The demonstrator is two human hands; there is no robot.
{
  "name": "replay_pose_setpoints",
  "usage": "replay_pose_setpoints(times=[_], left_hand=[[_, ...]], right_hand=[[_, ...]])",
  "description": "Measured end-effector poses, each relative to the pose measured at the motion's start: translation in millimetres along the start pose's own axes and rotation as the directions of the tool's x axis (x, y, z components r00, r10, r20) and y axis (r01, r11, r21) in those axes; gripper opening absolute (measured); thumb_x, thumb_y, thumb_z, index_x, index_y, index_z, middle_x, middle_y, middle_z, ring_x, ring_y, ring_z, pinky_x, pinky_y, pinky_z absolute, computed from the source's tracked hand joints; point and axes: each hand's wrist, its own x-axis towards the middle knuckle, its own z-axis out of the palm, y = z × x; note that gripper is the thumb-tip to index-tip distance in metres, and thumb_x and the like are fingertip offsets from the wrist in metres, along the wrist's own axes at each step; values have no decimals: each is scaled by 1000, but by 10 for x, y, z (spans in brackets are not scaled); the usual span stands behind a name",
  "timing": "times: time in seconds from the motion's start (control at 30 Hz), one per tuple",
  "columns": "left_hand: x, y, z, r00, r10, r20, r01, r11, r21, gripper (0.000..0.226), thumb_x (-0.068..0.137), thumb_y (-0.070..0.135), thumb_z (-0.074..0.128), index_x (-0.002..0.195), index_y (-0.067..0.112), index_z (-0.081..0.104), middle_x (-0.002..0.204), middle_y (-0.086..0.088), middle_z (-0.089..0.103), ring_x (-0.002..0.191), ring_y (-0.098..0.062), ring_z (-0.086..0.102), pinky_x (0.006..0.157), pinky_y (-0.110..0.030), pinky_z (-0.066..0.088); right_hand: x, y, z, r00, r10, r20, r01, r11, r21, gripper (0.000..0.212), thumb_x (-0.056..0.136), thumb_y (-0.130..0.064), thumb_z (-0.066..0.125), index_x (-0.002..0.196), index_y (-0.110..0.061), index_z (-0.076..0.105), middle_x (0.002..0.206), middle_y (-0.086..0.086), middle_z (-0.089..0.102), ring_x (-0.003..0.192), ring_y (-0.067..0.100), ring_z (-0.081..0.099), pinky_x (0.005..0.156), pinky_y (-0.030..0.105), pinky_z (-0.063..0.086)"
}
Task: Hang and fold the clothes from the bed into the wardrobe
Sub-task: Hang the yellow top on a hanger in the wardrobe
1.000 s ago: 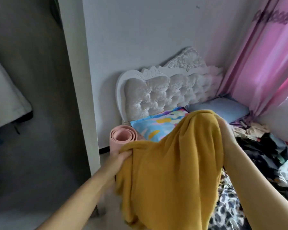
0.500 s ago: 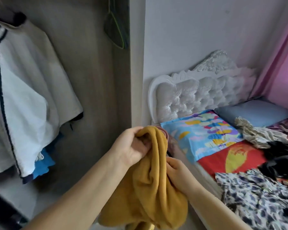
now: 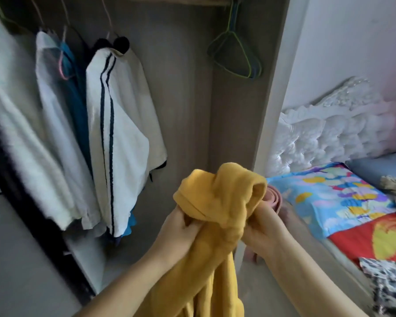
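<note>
**Yellow garment bunched in both hands, facing wardrobe**

While both my hands grip it, the yellow garment (image 3: pixel 217 202) sits gathered up at chest height in front of the open wardrobe (image 3: pixel 183 110). My left hand (image 3: pixel 181 229) is clenched on a hemmed edge on the left of the bunch; my right hand (image 3: pixel 261 232) pinches the cloth on the right, fingers partly buried in the folds. Top of the garment is scrunched into a lump between the hands, rest hangs straight down between my forearms. Looks like I'm gathering toward an opening so a hanger can go in, judging by the hold, not certain.

Empty green hangers (image 3: pixel 236 58) hang on the rail at the right end of the wardrobe, above and beyond the hands, nothing on them. Likely the next reach, which needs one hand free. To the left on the same rail: a white striped jacket (image 3: pixel 119 133), then more white tops (image 3: pixel 50 124), already hung.

Right of the wardrobe side panel is the bed (image 3: pixel 352 227) with a colourful pillow (image 3: pixel 329 197), a tufted white headboard (image 3: pixel 329 133), and patterned clothes (image 3: pixel 389 284) not yet put away. A pink rolled mat (image 3: pixel 275 197) stands just behind my right hand.
</note>
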Motion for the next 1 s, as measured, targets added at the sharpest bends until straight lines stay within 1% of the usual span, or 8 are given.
replay_pose_setpoints(times=[0.13,0.23,0.33,0.4,0.6,0.83,0.93,1.0], left_hand=[[157,-44,-231,975,-45,-220,19,993,-117,36,94,45,44,75,21,63,59,7,65,54,-3,62,50,-11,45],[207,59,-269,998,31,-56,-39,987,-158,43,90,54,47,59,28,63,50,7,56,47,-5,55,47,-13,44],[270,170,-410,998,57,-21,-59,995,-85,44,79,72,51,73,32,68,65,6,65,63,-10,63,58,-20,50],[367,320,-654,993,53,-106,-78,966,-246,35,82,63,53,85,33,72,75,3,71,71,-13,68,61,-24,54],[989,487,-1060,934,-346,-86,240,789,-566,36,87,43,64,105,13,71,100,-15,71,94,-29,68,85,-43,54],[321,-221,-125,914,-355,-195,301,918,-258,75,83,69,48,143,28,34,135,5,45,120,-15,47,97,-37,42],[-236,-633,446,918,-396,18,396,918,-3,109,61,64,71,148,18,23,150,-2,32,133,-15,41,109,-32,36],[-335,-770,613,825,-513,236,550,825,-130,86,76,35,79,144,13,31,143,-4,41,125,-10,50,94,-19,47]], right_hand=[[-38,197,-84,998,13,55,17,857,-515,63,79,-70,54,132,-34,52,119,-7,67,110,9,63,89,31,51],[-85,234,-195,996,-29,80,80,640,-765,75,67,-72,67,133,-46,43,119,-15,66,110,6,63,88,24,54],[-26,124,-229,948,-269,-167,108,770,-628,18,88,-34,65,102,-24,70,88,-1,73,90,19,67,80,32,54],[8,42,-260,899,-372,-229,104,692,-714,22,94,-15,55,88,-26,74,80,-5,73,84,15,68,74,27,54],[-82,-126,-70,996,32,-85,-82,707,-702,30,69,-63,72,86,-38,75,90,-2,75,83,15,73,66,29,58],[258,-691,430,953,-234,-193,155,923,-352,50,83,-49,66,121,-17,61,106,14,72,90,30,71,70,42,58],[276,-761,504,939,-263,-222,187,932,-311,45,86,-49,63,119,-18,61,104,13,72,90,31,71,75,45,58],[274,-738,543,928,-278,-248,203,936,-287,41,86,-48,64,114,-18,63,96,12,74,82,28,73,71,43,59]])
